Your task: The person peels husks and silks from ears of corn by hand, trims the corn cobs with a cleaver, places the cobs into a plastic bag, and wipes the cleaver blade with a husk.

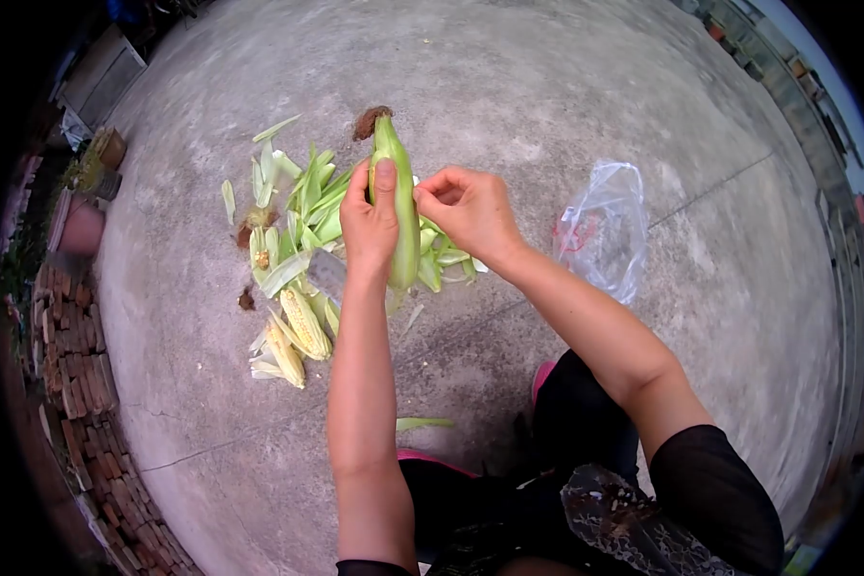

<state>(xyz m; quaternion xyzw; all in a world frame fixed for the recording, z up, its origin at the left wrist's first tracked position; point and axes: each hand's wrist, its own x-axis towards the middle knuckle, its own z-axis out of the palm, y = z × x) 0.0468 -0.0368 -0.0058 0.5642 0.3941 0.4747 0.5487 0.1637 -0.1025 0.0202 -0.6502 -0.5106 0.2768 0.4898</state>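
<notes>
An ear of corn (403,211) in its green husk stands nearly upright in the grip of my left hand (370,211), the thumb lying along its front. Brown silk (371,121) hangs at the top end. My right hand (470,211) is closed in a pinch against the right side of the ear, at the husk's edge; its fingertips are partly hidden. Below and left of my hands, a heap of stripped green husks (322,206) covers the ground. Two husked ears of corn, one of them a pale yellow cob (304,324), lie at the heap's lower end.
A grey flat piece (327,276), perhaps a blade, shows partly behind my left forearm. A clear plastic bag (605,230) lies on the concrete at right. Stacked bricks (82,403) and a plant pot (79,226) line the left edge. A husk strip (424,422) lies near my feet.
</notes>
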